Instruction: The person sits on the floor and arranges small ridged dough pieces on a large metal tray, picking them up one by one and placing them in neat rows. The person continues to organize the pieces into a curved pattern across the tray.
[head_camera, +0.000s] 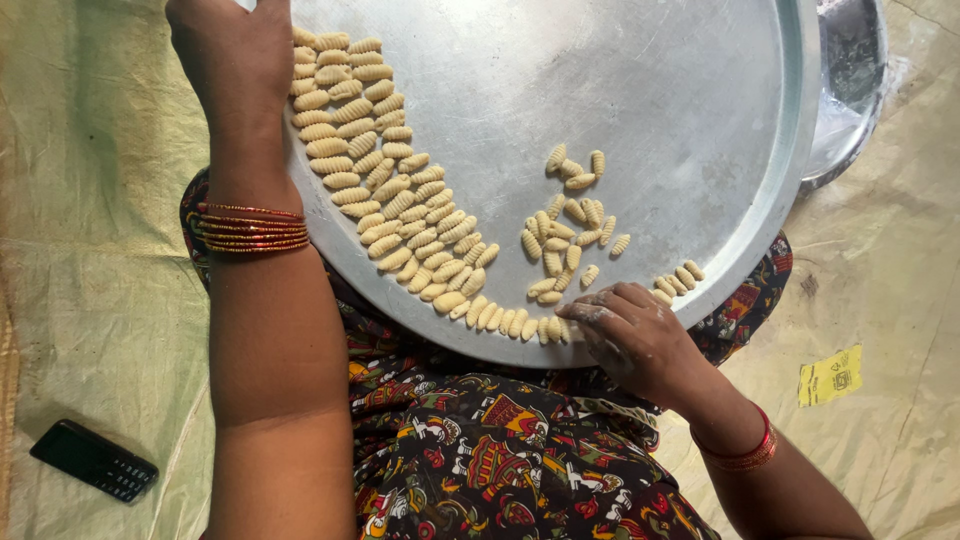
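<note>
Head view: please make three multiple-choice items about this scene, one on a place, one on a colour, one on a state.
1. Where does the phone lie?
A. On the tray
B. On the mat, left of the left arm
C. On the lap

2. What colour is the tray?
A. Silver
B. Blue
C. Black

3. What is the right hand doing?
A. Holding the phone
B. Resting fingers at the tray's near rim by the dough pieces
C. Raised high, clear of the tray

Answers: 1 B, it lies on the mat; 2 A, bare metal shows; 3 B, floury fingers meet the rim.
</note>
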